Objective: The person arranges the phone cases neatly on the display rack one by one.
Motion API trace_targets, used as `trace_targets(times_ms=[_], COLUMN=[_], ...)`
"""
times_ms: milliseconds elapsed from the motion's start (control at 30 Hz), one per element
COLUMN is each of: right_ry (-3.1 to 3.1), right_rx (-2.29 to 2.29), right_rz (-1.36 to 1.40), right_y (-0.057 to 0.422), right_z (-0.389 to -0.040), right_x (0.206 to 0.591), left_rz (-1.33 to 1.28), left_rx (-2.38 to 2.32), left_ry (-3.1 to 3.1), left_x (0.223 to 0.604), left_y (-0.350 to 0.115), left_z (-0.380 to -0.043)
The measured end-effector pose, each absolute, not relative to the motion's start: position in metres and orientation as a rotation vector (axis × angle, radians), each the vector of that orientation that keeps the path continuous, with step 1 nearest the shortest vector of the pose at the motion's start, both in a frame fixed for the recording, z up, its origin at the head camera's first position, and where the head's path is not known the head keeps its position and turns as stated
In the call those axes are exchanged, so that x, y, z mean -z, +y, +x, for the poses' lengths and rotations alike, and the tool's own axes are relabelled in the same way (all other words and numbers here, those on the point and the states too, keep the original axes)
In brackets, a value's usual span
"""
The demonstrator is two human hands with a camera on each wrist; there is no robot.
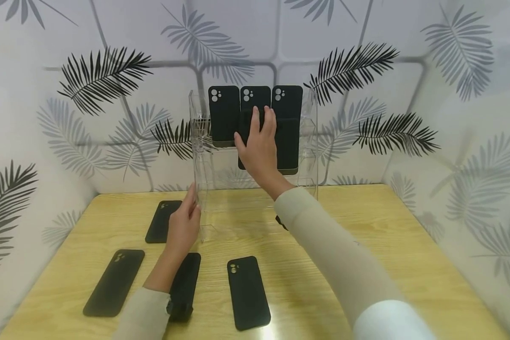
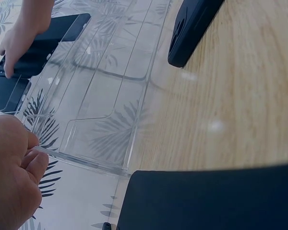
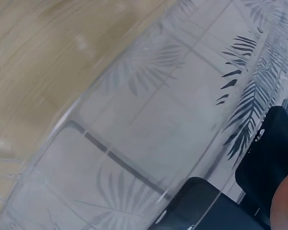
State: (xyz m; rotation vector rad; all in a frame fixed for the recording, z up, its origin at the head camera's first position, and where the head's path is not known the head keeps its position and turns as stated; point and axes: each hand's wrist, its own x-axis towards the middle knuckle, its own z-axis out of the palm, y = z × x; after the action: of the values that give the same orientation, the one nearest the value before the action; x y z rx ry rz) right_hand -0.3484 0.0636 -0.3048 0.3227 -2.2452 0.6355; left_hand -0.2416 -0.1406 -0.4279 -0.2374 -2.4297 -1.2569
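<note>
A clear acrylic tiered rack (image 1: 221,198) stands upright against the wall. My left hand (image 1: 184,226) grips its left side edge; the left wrist view shows curled fingers (image 2: 36,165) on that edge. Three black phone cases with camera cutouts stand in the top tier: left (image 1: 225,113), middle (image 1: 248,97) and right (image 1: 287,99). One tier lower, a black phone case (image 1: 288,146) stands at the right. Beside it, my right hand (image 1: 261,151) lies with extended fingers over another black phone case (image 1: 242,163), which it largely hides. Part of a finger (image 3: 285,206) shows in the right wrist view.
Black phone cases lie on the wooden table (image 1: 344,226): one by the rack's left side (image 1: 158,224), one at the left (image 1: 114,283), one partly behind my left wrist (image 1: 189,278) and one in front (image 1: 248,293). Leaf-patterned wall covering (image 1: 365,156) surrounds the table.
</note>
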Motion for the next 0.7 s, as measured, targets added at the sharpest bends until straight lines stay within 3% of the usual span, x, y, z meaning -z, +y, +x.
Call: trace_targets(times_ms=[700], right_ry=[-2.238], right_rx=[-0.472], right_rz=[0.319], right_y=[0.058], right_z=[-0.357], right_x=[0.333], left_rz=[-0.227], left_rx=[1.253], left_ry=[-2.408], left_x=[0.430], left_y=[-0.140], left_z=[-0.243])
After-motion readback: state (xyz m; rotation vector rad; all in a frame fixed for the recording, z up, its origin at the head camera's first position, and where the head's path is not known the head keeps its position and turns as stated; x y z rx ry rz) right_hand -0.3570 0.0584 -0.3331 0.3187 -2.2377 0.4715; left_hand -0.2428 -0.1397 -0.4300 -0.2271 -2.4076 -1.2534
